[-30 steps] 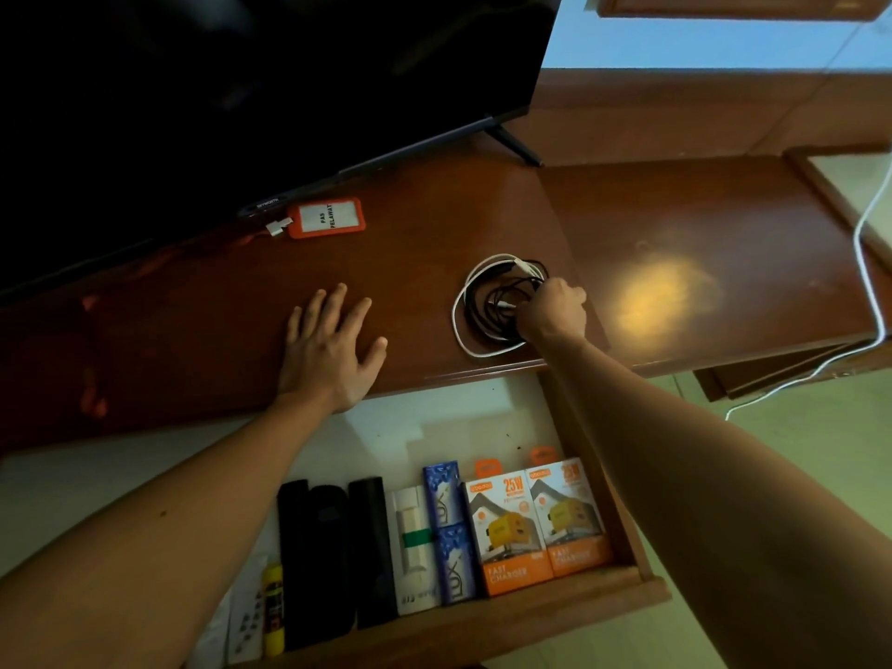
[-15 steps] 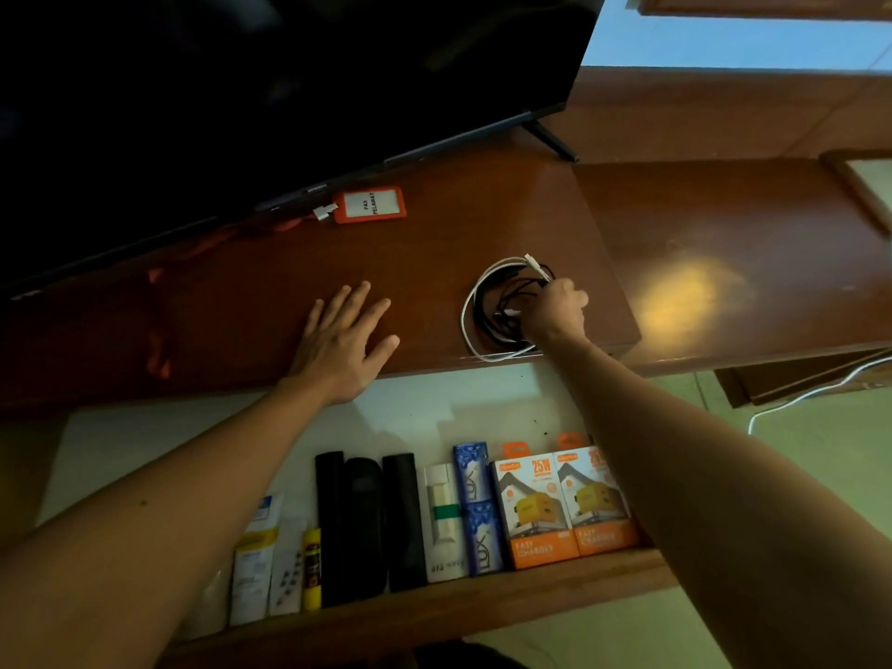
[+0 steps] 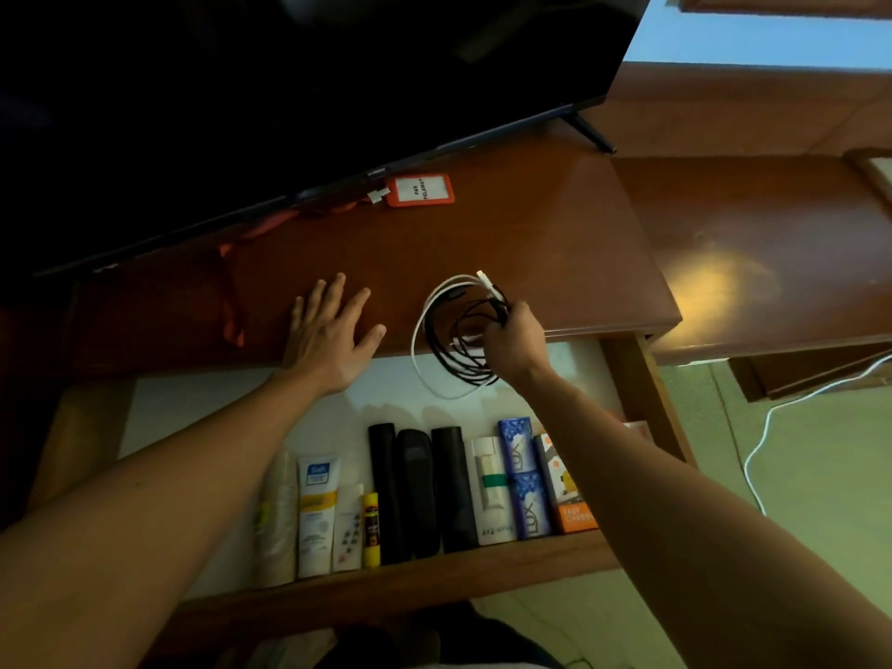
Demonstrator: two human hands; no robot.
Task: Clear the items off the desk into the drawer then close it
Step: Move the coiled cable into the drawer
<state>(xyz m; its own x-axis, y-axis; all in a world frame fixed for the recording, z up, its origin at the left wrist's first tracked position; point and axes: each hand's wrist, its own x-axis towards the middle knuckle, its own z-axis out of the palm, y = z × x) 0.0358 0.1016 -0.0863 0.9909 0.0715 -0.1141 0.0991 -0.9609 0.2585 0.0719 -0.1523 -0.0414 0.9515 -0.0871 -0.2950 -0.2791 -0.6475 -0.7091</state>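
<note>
My right hand (image 3: pixel 512 345) grips a coiled bundle of white and black cables (image 3: pixel 446 338), lifted at the desk's front edge so that its lower loops hang over the open drawer (image 3: pixel 410 579). My left hand (image 3: pixel 328 333) rests flat with fingers spread on the brown desk top (image 3: pixel 531 243), left of the cables. An orange badge holder (image 3: pixel 421 190) with a red lanyard (image 3: pixel 231 301) lies on the desk below the screen. The drawer holds tubes, black cases, soap boxes and an orange charger box in a row along its front.
A large black TV screen (image 3: pixel 289 89) stands over the back of the desk. A lower wooden surface (image 3: pixel 772 263) adjoins on the right. A white cable (image 3: pixel 772 422) trails across the green floor at right.
My right hand has lifted the cable bundle and drawn it from the desk top toward me, partly over the drawer. My left hand stays flat on the desk.
</note>
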